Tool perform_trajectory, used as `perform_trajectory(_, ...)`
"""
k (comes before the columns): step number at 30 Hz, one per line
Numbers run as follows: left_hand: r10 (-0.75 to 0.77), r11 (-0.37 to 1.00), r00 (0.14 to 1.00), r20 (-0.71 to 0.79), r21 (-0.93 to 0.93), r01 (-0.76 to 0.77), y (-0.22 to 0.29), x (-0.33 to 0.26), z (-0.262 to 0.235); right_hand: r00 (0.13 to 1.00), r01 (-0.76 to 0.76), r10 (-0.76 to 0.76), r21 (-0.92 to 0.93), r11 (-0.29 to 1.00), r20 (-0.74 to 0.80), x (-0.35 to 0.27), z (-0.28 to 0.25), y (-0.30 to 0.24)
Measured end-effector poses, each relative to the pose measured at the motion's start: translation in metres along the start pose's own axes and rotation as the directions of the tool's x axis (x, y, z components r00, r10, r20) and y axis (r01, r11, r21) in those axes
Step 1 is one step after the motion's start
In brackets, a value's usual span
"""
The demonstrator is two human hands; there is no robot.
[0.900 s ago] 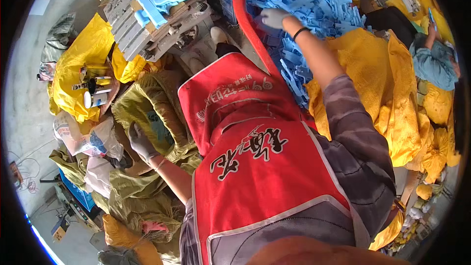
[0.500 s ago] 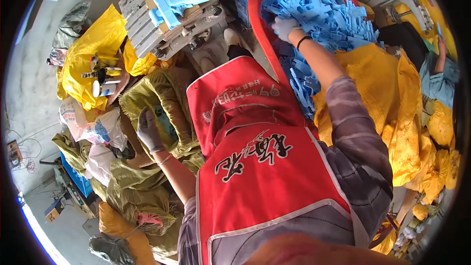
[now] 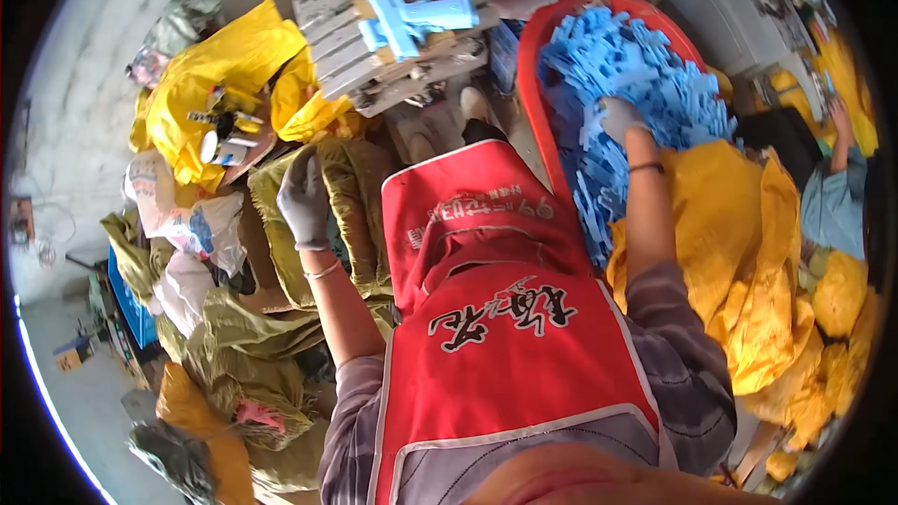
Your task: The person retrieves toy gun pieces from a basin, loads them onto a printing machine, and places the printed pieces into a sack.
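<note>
Reaching deeper since a moment ago, my gloved right hand (image 3: 619, 118) digs into blue plastic pieces (image 3: 636, 65) heaped in the red tub (image 3: 529, 56); my left hand (image 3: 302, 198) steadies the olive sack (image 3: 355, 196), fingers curled on its rim.

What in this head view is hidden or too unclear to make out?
- Right hand: fingertips buried in the blue pieces, so any grip is hidden.
- Left hand: glove shows its back; palm side hidden against the green sack.
- Red tub: far rim cut off by a white sack.
- Items on the yellow bag: too small.
</note>
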State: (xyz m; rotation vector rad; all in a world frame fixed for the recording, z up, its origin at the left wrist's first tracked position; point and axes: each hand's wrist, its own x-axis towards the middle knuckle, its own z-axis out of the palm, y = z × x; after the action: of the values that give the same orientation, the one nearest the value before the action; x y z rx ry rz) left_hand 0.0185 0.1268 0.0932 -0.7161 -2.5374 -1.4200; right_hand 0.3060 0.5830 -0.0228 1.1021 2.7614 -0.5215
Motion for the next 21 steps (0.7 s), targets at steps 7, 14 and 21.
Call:
perform_trajectory(7,0.192,0.981,0.981,0.028,0.013,-0.192,0.063,0.039,0.007,0.940,0.259,0.220,0.965,0.035,-0.261,-0.056,-0.036,-0.064)
perform_trajectory(14,0.394,0.903,0.903,0.173,0.107,-0.415,0.099,0.081,0.034,0.943,0.296,0.181,0.951,-0.085,-0.277,-0.070,-0.053,-0.084)
perform_trajectory(21,0.384,0.916,0.867,0.318,-0.017,-0.400,0.115,0.106,0.054,0.949,0.308,0.114,0.940,-0.147,-0.293,-0.075,-0.057,-0.104)
